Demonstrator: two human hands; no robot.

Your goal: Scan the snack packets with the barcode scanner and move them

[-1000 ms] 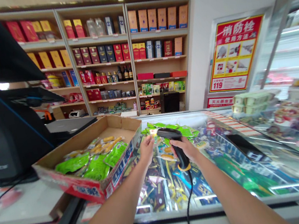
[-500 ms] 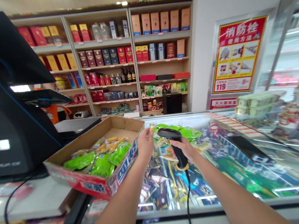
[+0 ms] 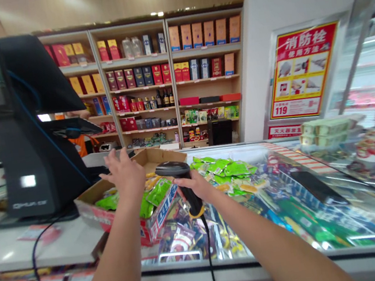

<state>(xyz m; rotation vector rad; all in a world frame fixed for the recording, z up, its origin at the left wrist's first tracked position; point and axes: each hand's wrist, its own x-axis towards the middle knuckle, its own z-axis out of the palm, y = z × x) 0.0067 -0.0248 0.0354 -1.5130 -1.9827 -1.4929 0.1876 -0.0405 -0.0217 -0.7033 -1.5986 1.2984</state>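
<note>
My left hand point(image 3: 126, 173) is raised over the cardboard box point(image 3: 95, 213), fingers spread, holding nothing. Inside that box lie green snack packets point(image 3: 159, 191), partly hidden by my left hand and forearm. My right hand point(image 3: 198, 186) grips a black barcode scanner point(image 3: 188, 184) by its handle, and its head points left toward the box. From the handle's yellow-ringed base a black cable point(image 3: 211, 260) hangs down over the counter front. To the right of the scanner, a pile of green packets point(image 3: 229, 168) rests on the glass freezer top point(image 3: 221, 244).
A black point-of-sale terminal point(image 3: 42, 149) stands on the white counter point(image 3: 71, 242) at left. A black phone point(image 3: 318, 187) lies on the glass at right. Egg cartons point(image 3: 326, 130) sit farther right. Shelves of boxed goods point(image 3: 143, 76) line the back wall.
My left hand has moved left from beside the green pile to above the box and spread its fingers. My right hand has carried the scanner left. The view has shifted slightly.
</note>
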